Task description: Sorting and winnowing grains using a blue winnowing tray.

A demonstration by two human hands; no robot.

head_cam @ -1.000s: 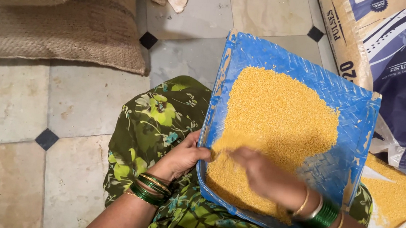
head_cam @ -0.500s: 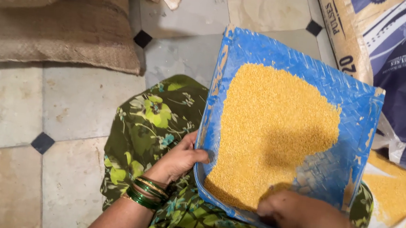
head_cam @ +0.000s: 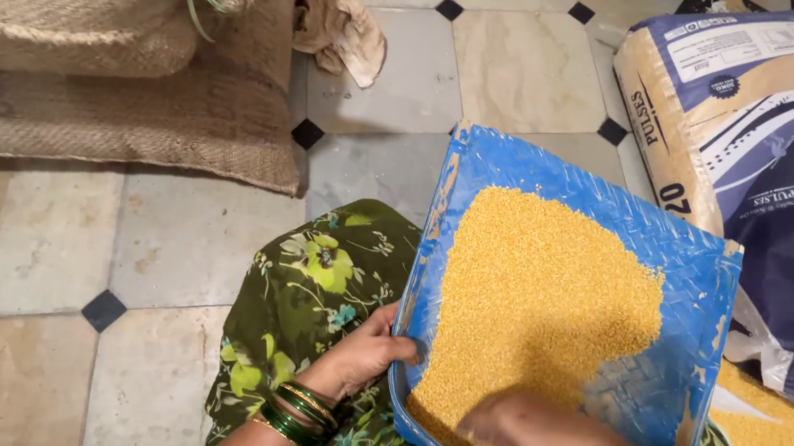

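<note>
Head view: a blue tray [head_cam: 682, 273] is seen right of centre in the frame, resting on a lap covered by green floral cloth [head_cam: 311, 293]. A heap of yellow grain [head_cam: 536, 306] is spread over the tray's left and middle, while a bare blue patch is left at its lower right. The tray's left rim is gripped by the left hand [head_cam: 363, 355], low in the centre of the frame, with the fingers closed over the edge and the thumb inside. Green and gold bangles [head_cam: 299, 409] are worn on that wrist. The right hand [head_cam: 546, 443] is shown blurred at the bottom right, lying on the grain at the tray's near edge; whether its fingers are curled or spread cannot be told. More grain is spilled on a white sheet [head_cam: 772, 444] at the lower right corner, just beside the tray. A printed sack [head_cam: 769, 144] is laid at the upper right, behind the tray. Burlap sacks [head_cam: 112, 36] are piled at the upper left, one tied with a green strip, and a crumpled rag [head_cam: 344, 26] is left on the tiled floor [head_cam: 51, 236] at the top centre.
</note>
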